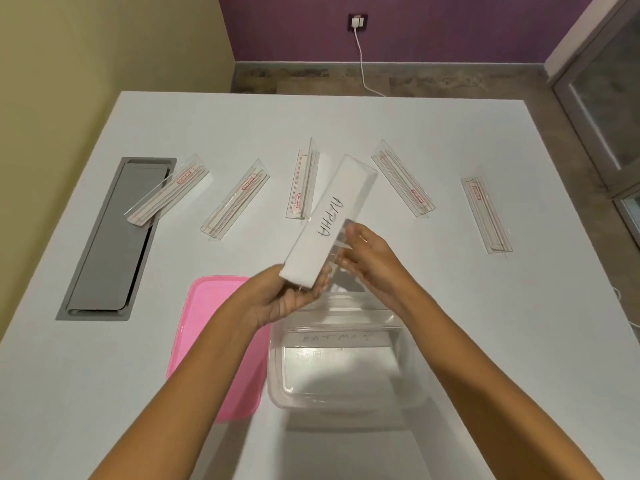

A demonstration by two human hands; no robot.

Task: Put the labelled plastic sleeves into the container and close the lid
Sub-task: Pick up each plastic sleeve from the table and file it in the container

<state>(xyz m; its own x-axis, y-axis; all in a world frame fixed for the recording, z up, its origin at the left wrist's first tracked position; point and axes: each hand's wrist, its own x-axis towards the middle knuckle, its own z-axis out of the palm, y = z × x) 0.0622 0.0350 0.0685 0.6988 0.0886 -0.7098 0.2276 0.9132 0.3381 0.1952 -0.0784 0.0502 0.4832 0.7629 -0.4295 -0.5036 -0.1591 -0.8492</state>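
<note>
My left hand (284, 299) grips the near end of a clear plastic sleeve (332, 216) holding a white card with "ALPHA" written on it. It is held tilted above the table, just beyond the container. My right hand (367, 258) touches the sleeve's right side, fingers on its clear flap. The clear plastic container (412, 368) stands open below my wrists, and one sleeve marked "BATMAN" (337, 338) lies inside along its far wall. The pink lid (204, 317) lies flat to the container's left, partly under my left forearm. Several more sleeves (237, 199) lie in a row further back.
A grey recessed panel (104, 244) is set into the white table (485, 323) at the left, with one sleeve (169, 192) overlapping its far corner. A white cable (363, 67) runs from a wall socket down behind the table's far edge.
</note>
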